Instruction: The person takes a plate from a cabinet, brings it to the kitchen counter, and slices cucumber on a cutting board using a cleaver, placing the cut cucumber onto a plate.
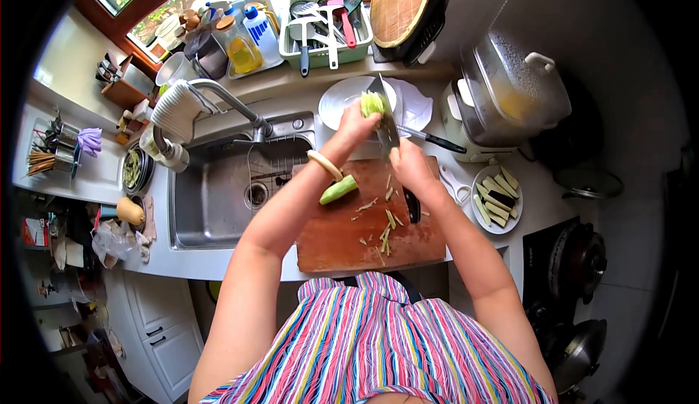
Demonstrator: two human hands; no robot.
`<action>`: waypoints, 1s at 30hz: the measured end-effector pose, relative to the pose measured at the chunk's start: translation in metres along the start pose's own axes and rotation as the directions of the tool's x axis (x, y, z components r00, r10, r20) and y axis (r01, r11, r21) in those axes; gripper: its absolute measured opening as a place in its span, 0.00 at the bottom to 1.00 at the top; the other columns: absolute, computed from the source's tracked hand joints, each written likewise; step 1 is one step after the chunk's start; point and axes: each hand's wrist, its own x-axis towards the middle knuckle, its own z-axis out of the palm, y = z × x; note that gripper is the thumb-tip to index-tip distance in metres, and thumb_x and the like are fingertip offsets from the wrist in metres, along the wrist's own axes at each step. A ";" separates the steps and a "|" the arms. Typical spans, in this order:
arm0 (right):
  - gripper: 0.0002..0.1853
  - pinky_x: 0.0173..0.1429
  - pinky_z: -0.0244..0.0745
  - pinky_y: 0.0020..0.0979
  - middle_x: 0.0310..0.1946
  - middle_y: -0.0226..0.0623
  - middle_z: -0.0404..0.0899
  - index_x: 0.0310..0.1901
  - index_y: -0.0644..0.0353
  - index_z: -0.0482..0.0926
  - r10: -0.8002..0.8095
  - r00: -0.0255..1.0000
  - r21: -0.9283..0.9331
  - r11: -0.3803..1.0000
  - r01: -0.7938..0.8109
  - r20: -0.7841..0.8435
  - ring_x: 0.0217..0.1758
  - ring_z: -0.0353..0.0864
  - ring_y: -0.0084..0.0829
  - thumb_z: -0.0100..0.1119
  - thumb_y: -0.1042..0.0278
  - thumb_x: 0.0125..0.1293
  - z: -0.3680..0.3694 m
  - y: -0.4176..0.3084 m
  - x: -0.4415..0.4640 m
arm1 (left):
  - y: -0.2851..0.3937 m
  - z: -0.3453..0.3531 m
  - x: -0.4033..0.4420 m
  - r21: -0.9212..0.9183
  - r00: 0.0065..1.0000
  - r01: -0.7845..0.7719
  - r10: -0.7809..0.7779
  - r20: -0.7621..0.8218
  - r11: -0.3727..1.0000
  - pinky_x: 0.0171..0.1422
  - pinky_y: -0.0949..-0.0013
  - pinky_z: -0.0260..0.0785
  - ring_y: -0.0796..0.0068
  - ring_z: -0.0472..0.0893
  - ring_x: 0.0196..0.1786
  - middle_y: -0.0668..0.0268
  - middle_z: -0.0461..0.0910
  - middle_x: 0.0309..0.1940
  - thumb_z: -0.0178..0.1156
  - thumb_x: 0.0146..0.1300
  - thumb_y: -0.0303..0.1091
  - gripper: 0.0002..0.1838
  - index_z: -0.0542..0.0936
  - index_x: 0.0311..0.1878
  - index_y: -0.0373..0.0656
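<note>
My left hand (357, 122) is closed around a bunch of pale green vegetable strips (373, 103), held up over a white plate (336, 96) behind the board. In my right hand (411, 165) is a kitchen knife (389, 133), its broad blade pointing away and upright beside the strips. The knife's black handle end (413, 207) sticks out below my fist. On the wooden cutting board (328, 236) lies a peeled, light green vegetable piece (338, 190) that looks like cucumber. Thin loose strips (386, 236) are scattered to its right.
The steel sink (211, 211) and faucet (233, 102) are left of the board. On the right are a plate of cut wedges (498, 200), a steamer (513, 91), another knife (435, 140) and a stove (557, 258). A utensil basket (328, 58) and bottles (258, 29) line the window.
</note>
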 end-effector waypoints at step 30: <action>0.07 0.43 0.76 0.49 0.31 0.56 0.81 0.40 0.64 0.72 -0.066 0.997 -0.400 0.913 0.081 0.050 0.35 0.80 0.56 0.49 0.71 0.64 -0.045 -0.016 0.051 | 0.003 -0.056 0.004 0.370 0.797 -0.449 0.552 -0.246 0.813 0.51 0.57 0.70 0.53 0.77 0.44 0.56 0.76 0.37 0.60 0.58 0.26 0.04 0.76 0.36 0.41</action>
